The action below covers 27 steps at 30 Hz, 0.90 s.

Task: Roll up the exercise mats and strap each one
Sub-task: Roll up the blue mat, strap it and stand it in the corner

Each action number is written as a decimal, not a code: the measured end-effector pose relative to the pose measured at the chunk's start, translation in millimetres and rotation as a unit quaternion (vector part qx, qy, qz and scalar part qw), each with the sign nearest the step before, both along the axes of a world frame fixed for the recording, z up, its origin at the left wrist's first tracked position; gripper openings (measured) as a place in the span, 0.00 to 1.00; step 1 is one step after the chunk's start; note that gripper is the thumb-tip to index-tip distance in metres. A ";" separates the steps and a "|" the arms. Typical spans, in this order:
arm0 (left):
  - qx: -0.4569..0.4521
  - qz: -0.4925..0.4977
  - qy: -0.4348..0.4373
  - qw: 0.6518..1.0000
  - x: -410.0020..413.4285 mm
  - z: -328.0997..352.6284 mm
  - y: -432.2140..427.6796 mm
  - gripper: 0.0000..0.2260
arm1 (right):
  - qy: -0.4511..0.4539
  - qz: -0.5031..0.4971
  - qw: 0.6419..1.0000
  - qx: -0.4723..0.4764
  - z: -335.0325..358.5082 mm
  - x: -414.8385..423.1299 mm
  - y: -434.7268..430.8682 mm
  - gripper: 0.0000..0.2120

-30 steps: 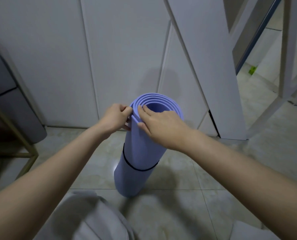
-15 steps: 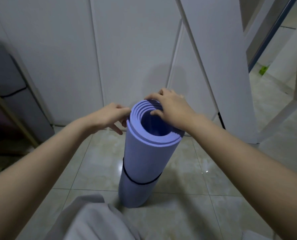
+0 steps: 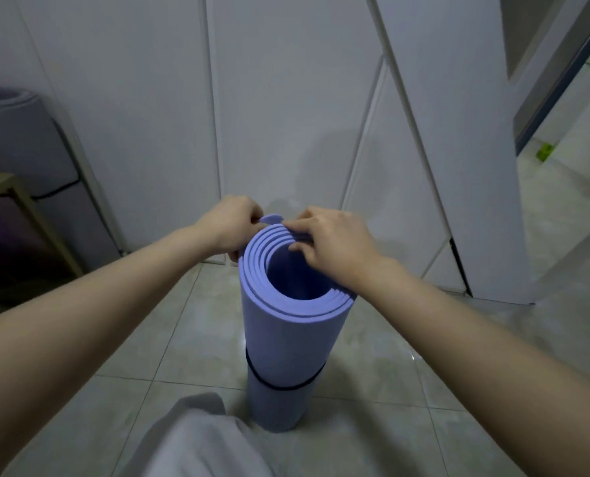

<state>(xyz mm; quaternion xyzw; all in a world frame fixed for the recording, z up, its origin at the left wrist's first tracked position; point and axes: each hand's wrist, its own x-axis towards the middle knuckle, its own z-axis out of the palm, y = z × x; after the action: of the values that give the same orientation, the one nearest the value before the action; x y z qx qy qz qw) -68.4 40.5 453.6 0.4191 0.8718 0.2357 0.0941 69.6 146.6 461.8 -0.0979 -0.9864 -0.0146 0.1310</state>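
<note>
- far left of the purple mat, a grey rolled mat [image 3: 9,142] stands upright with a dark band [image 3: 57,190] around it.
- just in front of that, still well left of the purple mat, is a wooden frame [image 3: 28,215].
- below and left of the purple mat's base, a grey trouser leg [image 3: 197,438] shows.
- the left hand [image 3: 231,225] is at the purple mat's top rim on its far left side, fingers curled and pinching the loose outer edge.
- the purple mat [image 3: 283,342] stands on end on the tiled floor [image 3: 424,407], rolled, its open spiral top facing the camera.
- a black strap [image 3: 286,387] rings the purple mat's lower part.
- the right hand [image 3: 334,246] grips the purple mat's top rim on the far right side, fingers over the layers, thumb inside the hollow.
- behind the purple mat are white panel doors [image 3: 286,98].
- far right of the purple mat, a small green object [image 3: 544,153] lies on the floor.
</note>
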 end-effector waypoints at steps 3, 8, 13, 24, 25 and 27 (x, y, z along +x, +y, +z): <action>0.017 -0.016 0.061 0.998 -5.4 9.7 -5.2 0.18 | -0.015 -0.011 0.999 0.043 -0.7 -7.7 -1.3 0.13; -0.054 -0.056 0.068 0.995 -8.6 19.3 -10.7 0.17 | -0.019 -0.012 0.999 0.049 -0.7 -12.7 -12.2 0.11; 0.000 -0.033 -0.103 0.994 19.8 12.8 -11.4 0.22 | 0.005 -0.071 0.994 -0.081 -7.2 -9.0 -9.1 0.22; 0.044 -0.068 -0.116 0.990 39.6 -7.1 14.1 0.15 | 0.060 -0.109 0.976 -0.180 -11.5 10.0 -1.0 0.21; 0.056 -0.064 -0.120 0.989 40.6 -7.5 15.1 0.14 | 0.069 -0.142 0.973 -0.166 -14.9 12.8 -4.8 0.21; 0.095 -0.030 -0.141 0.985 41.0 -9.6 15.9 0.15 | 0.065 -0.195 0.965 -0.164 -24.1 20.4 -13.2 0.23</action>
<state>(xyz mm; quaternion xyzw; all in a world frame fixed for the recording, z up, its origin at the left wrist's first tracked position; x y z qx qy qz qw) -27.4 56.4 444.0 0.4150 0.8103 0.3709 0.1832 89.9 133.4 437.6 -0.3093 -0.9264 0.1289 0.1716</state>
